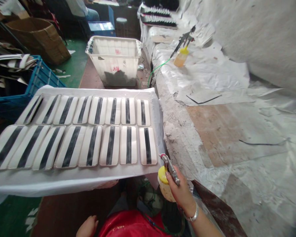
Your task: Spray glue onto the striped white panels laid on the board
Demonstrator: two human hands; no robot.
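My right hand (181, 191) is closed around a metal spray gun (169, 168) with a yellow-capped cup under it, held just off the right front corner of a white board (64, 181). The gun's nozzle points at the nearest piece. On the board lie two rows of several white pieces (111, 144) with a dark stripe down each. My left hand (87, 227) rests low by my red clothing, fingers curled, with nothing seen in it.
A paper-covered workbench (224, 131) runs along the right, with a second spray gun and orange bottle (181, 56) on a green hose. A white plastic tub (114, 61) stands behind the board, a blue crate (27, 89) of pieces at left, a cardboard drum behind it.
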